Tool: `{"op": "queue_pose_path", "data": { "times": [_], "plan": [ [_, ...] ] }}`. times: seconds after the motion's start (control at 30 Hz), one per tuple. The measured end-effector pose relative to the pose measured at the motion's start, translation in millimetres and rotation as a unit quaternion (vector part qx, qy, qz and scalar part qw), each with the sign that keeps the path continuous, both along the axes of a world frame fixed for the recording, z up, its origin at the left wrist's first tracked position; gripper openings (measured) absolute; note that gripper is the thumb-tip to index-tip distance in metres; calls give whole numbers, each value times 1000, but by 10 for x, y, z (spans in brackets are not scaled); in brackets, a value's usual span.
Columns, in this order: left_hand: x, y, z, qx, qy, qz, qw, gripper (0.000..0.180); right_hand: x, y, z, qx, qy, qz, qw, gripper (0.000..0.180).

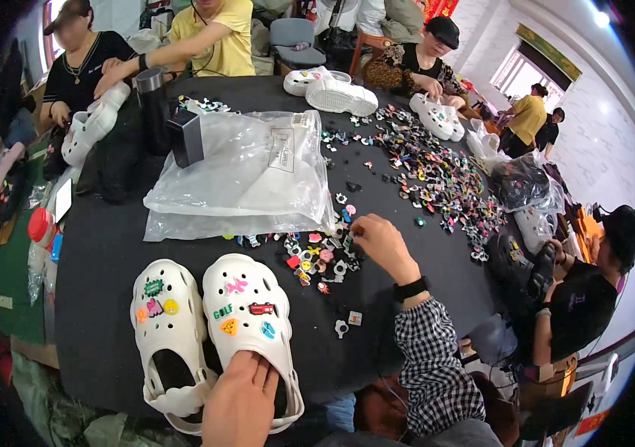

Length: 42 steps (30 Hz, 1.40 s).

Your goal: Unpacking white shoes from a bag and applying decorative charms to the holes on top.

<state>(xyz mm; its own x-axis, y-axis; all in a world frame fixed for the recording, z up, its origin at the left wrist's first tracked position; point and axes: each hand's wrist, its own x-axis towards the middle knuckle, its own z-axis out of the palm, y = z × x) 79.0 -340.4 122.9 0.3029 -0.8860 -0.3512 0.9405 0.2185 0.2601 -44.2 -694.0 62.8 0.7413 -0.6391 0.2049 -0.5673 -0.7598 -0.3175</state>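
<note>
Two white clogs stand side by side on the black table (109, 253) in front of me, both with coloured charms pushed into their tops. My left hand (241, 398) grips the heel end of the right clog (247, 313), fingers inside its opening. The left clog (162, 313) stands untouched beside it. My right hand (381, 242), with a checked sleeve and a black watch, reaches forward with curled fingertips down in a small pile of loose charms (317, 257). Whether a charm sits between the fingers is hidden.
A large clear plastic bag (247, 175) lies beyond the charm pile. Many more charms (437, 175) are strewn over the far right of the table, with more white clogs (340, 91) at the back. Other people sit around the table; one in black (586, 298) is at my right.
</note>
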Motion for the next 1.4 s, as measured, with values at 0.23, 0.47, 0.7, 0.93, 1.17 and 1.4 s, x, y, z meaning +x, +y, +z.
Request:
{"op": "queue_pose_path", "data": {
  "times": [0.23, 0.47, 0.7, 0.93, 1.17, 1.4],
  "plan": [
    [0, 225, 197, -23, -121, -26, 992, 55, -135, -101, -25, 262, -153, -23, 953, 24],
    [13, 446, 78, -93, -273, -106, 951, 51, -150, -97, -4, 300, -160, -29, 940, 23],
    [280, 753, 158, -126, -464, -240, 843, 35, -210, -142, -11, 275, -191, -63, 940, 20],
    [151, 1179, -87, 53, -403, -194, 893, 30, -102, -56, -3, 133, -153, -55, 978, 17],
    [112, 1335, -161, 110, -405, -179, 890, 29, 63, -7, -135, 57, -154, -25, 986, 14],
    [103, 1603, -325, 222, -342, -159, 899, 29, -90, -40, -123, 9, -94, 5, 996, 10]
  ]
}}
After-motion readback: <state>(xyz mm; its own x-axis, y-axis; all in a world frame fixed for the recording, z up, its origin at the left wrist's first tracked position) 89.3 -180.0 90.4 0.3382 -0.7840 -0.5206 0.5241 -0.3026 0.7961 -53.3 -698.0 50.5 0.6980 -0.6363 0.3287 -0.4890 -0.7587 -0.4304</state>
